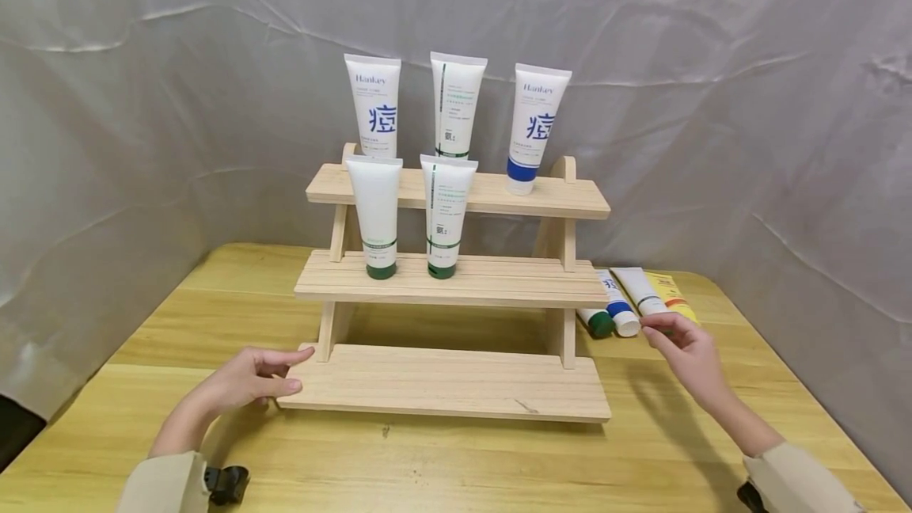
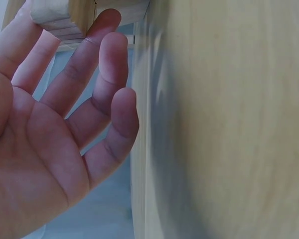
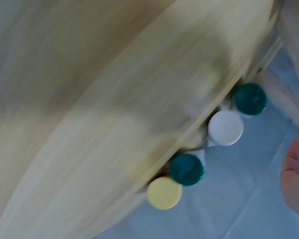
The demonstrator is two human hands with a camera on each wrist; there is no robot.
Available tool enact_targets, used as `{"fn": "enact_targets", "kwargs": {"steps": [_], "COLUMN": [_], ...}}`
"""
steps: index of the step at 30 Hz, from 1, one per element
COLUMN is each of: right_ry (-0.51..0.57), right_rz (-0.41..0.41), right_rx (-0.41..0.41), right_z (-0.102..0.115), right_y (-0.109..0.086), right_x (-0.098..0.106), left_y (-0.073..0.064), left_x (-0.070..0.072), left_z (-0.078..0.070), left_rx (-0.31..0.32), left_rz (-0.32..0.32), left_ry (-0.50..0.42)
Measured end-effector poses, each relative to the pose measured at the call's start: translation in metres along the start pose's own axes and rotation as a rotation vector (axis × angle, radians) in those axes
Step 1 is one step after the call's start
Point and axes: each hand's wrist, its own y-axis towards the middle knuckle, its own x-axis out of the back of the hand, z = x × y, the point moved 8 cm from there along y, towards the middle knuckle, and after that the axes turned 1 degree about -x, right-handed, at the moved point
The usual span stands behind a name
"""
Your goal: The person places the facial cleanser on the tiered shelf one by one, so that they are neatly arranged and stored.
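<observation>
A three-step wooden display rack (image 1: 449, 382) stands on the table. My left hand (image 1: 245, 378) grips the left end of its bottom step, thumb at the front edge; in the left wrist view the hand (image 2: 55, 134) has its fingertips at the board's end. On the right, my right hand (image 1: 684, 355) hovers by several lying squeeze tubes, its fingertips overlapping the cap end of a white tube (image 1: 637, 287). Beside that lie a blue-banded tube (image 1: 618, 307) and a yellow tube (image 1: 673, 295). The right wrist view shows the hand (image 3: 296, 179) apart from the green cap (image 3: 187, 169).
Upright on the top step are two Hankey tubes (image 1: 539, 121) and a green-striped tube (image 1: 457, 101) between them. Two green-capped tubes (image 1: 375, 212) stand on the middle step. Grey cloth (image 1: 677, 141) hangs behind and around the wooden table (image 1: 456, 465).
</observation>
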Motion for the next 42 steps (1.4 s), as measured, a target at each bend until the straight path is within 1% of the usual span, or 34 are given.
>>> {"fn": "enact_targets", "kwargs": {"steps": [1, 2, 5, 6, 8, 10, 11, 12, 16, 17, 19, 22, 24, 26, 29, 31, 33, 34, 38, 40, 42], "right_ry": [0.01, 0.022, 0.096, 0.05, 0.016, -0.04, -0.079, -0.142, -0.237, -0.281, -0.256, -0.273, -0.305, -0.37, -0.397, -0.405, -0.42, -0.414, -0.362, -0.332, -0.333], "right_rz": [0.003, -0.013, -0.007, -0.022, -0.034, -0.032, -0.042, -0.061, -0.102, -0.124, -0.122, -0.14, -0.146, -0.157, -0.146, -0.141, -0.133, -0.124, -0.055, -0.016, 0.014], "right_rx": [0.005, -0.005, -0.026, -0.043, -0.076, -0.107, -0.125, -0.146, -0.204, -0.224, -0.254, -0.313, -0.349, -0.379, -0.399, -0.424, -0.462, -0.481, -0.544, -0.561, -0.594], "right_z": [-0.011, -0.022, -0.027, -0.035, -0.051, -0.065, -0.071, -0.081, -0.088, -0.091, -0.088, -0.094, -0.105, -0.121, -0.133, -0.133, -0.123, -0.115, -0.082, -0.072, -0.071], "right_y": [0.001, 0.002, 0.006, 0.006, 0.008, 0.01, 0.011, 0.012, 0.019, 0.019, 0.022, 0.024, 0.026, 0.028, 0.03, 0.031, 0.032, 0.032, 0.028, 0.025, 0.021], "right_x": [0.004, 0.009, 0.016, 0.021, 0.028, 0.035, 0.038, 0.042, 0.051, 0.054, 0.056, 0.06, 0.062, 0.065, 0.067, 0.068, 0.066, 0.065, 0.055, 0.052, 0.051], "left_y": [0.0, 0.0, -0.001, -0.001, -0.001, -0.001, -0.001, -0.002, -0.002, -0.002, -0.001, -0.001, -0.001, -0.002, -0.002, -0.002, -0.001, -0.001, 0.0, 0.0, 0.0], "left_x": [0.0, 0.0, 0.0, 0.0, 0.0, 0.0, 0.0, 0.0, 0.001, 0.001, 0.0, 0.0, 0.0, 0.0, 0.0, 0.0, 0.0, 0.0, 0.001, 0.001, 0.0], "left_z": [0.0, 0.0, 0.001, 0.001, 0.002, 0.002, 0.002, 0.002, 0.002, 0.002, 0.002, 0.003, 0.003, 0.003, 0.004, 0.004, 0.004, 0.004, 0.003, 0.003, 0.003], "left_rx": [0.001, 0.002, 0.006, 0.007, 0.009, 0.01, 0.01, 0.012, 0.013, 0.013, 0.014, 0.019, 0.02, 0.021, 0.021, 0.025, 0.025, 0.025, 0.021, 0.022, 0.022], "left_rz": [0.0, -0.001, 0.0, 0.001, 0.002, 0.003, 0.004, 0.004, 0.002, 0.001, 0.001, 0.003, 0.002, 0.001, 0.001, 0.002, 0.004, 0.004, 0.0, 0.002, 0.006], "left_ry": [0.0, -0.001, -0.006, -0.007, -0.01, -0.01, -0.009, -0.008, -0.005, -0.004, -0.004, -0.007, -0.01, -0.012, -0.015, -0.015, -0.014, -0.013, -0.013, -0.018, -0.024]}}
